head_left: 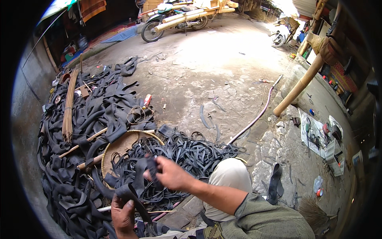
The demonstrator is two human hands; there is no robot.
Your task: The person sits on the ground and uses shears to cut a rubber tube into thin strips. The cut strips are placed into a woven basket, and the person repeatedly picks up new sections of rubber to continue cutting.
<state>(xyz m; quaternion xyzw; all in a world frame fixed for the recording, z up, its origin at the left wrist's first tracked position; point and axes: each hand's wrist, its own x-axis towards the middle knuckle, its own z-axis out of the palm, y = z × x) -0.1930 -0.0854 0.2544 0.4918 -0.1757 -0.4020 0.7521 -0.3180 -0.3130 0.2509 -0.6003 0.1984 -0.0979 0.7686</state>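
My left hand (122, 215) grips a black rubber strip (136, 187) at the lower left, low over the ground. My right hand (168, 174) is raised above it and pinches the upper end of the same strip between the fingers. The strip runs slack between the two hands. Just beyond them a round woven basket tray (119, 148) holds several cut black rubber strips (187, 153) that spill out to the right. My bent knee in light trousers (230, 175) is to the right of the hands.
A big heap of black inner tubes (83, 119) fills the left side, with a bundle of thin bamboo sticks (69, 107) on it. A pink hose (254, 119) crosses the concrete. A bamboo post (298, 88) stands at right, tools on a sheet (318, 135) beyond. A loaded motorbike (175, 18) is parked far off.
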